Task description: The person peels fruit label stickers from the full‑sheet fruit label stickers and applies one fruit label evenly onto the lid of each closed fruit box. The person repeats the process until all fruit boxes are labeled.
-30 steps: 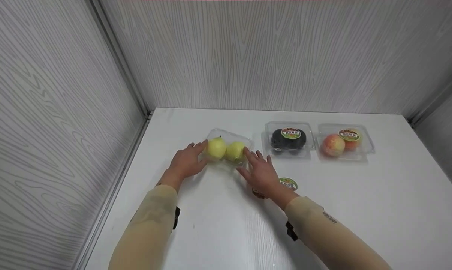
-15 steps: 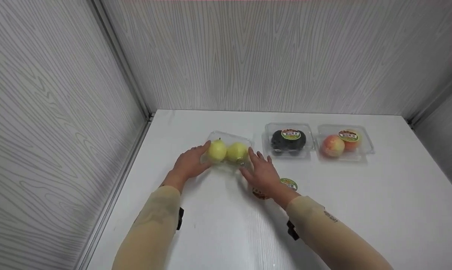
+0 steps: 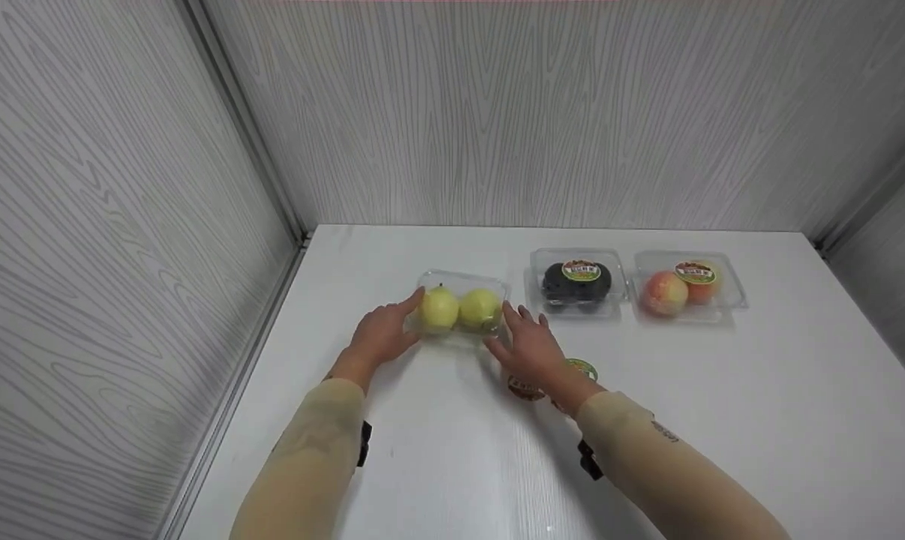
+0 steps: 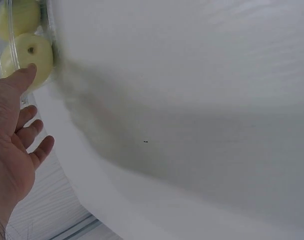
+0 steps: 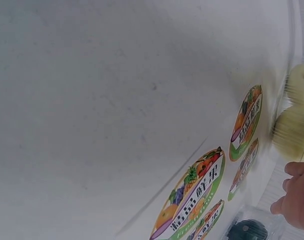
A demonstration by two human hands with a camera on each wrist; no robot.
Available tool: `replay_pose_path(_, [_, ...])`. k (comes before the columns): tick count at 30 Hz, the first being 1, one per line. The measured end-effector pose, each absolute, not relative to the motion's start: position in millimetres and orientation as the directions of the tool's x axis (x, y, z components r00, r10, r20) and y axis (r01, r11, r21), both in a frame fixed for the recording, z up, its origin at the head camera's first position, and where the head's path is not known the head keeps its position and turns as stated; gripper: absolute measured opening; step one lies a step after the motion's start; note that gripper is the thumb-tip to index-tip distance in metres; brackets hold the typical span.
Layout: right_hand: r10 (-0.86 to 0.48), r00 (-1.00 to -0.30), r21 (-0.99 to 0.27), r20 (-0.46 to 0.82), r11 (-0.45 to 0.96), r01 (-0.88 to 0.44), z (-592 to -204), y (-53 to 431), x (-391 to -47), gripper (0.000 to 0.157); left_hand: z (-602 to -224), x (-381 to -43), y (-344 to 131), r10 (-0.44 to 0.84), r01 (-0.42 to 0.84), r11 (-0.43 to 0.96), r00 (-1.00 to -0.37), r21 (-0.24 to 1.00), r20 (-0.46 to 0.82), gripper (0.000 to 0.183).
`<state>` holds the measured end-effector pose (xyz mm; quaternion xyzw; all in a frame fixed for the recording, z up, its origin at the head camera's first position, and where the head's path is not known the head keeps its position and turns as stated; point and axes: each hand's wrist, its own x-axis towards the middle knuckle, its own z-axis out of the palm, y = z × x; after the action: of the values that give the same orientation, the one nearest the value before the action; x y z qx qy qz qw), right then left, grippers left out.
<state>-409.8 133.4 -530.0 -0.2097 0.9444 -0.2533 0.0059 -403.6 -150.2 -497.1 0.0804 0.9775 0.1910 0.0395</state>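
A clear plastic fruit box lies on the table, with two yellow-green pears inside. At its left end is my left hand, thumb and forefinger extended along the side. My left thumb lies against the box in the left wrist view, while the other fingers hang relaxed. My right hand is at the opposite end, its fingers extended beside the right wall. Only part of that hand shows at the edge of the right wrist view. Whether the lid is fastened cannot be told.
To the right stand a clear box of dark fruit and another box of red-and-yellow fruit, each bearing an oval label. Several oval fruit stickers lie on the white table, partly under my right forearm. Grey wood-grain panels enclose the table.
The pear box has shifted slightly nearer and rightward, and has turned straighter. My left hand has moved right with it, and my right hand has shifted slightly right.
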Motion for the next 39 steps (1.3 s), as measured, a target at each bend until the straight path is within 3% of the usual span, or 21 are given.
replay_pose_path(24, [-0.444, -0.882, -0.522, 0.159, 0.720, -0.457, -528, 152, -396, 0.079, -497, -375, -134, 0.153, 0.162, 0.925, -0.987, 0.343, 0.054, 0.070])
replay_pose_path(39, [-0.463, -0.863, -0.541, 0.201, 0.683, -0.492, -517, 194, -366, 0.078, -488, -343, -102, 0.191, 0.216, 0.932, -0.975, 0.292, 0.111, 0.071])
